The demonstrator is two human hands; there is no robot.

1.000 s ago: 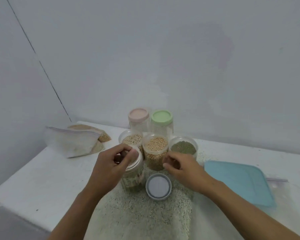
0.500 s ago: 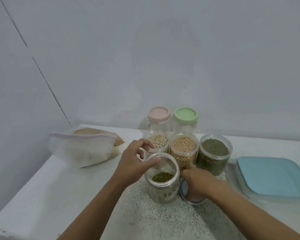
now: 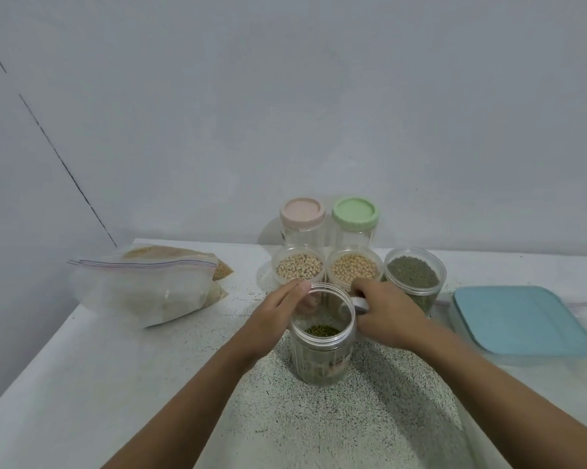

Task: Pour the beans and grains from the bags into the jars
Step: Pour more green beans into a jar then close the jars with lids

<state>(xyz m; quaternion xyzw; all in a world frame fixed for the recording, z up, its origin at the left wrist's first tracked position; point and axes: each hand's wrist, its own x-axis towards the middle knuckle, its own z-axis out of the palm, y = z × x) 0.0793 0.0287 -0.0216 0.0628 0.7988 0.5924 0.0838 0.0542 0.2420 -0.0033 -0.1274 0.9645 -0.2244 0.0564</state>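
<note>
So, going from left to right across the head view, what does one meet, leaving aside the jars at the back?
Zip bags → left hand, gripping the front jar → white lid, held by the right hand → blue-lidded container.

One view only, camera on my head. Faces forward and down, over tabletop point(image 3: 109, 374) toward wall point(image 3: 285, 96). Wide angle: wall fills upper half, tabletop's left edge runs off diagonally. Near range: my forearms enter from bottom edge, left hand point(image 3: 275, 314) and right hand point(image 3: 392, 314) meet just below frame centre, at jar point(image 3: 322, 360) and lid point(image 3: 360, 303). Tabletop's far left corner in frame; right side cut by frame edge.
</note>
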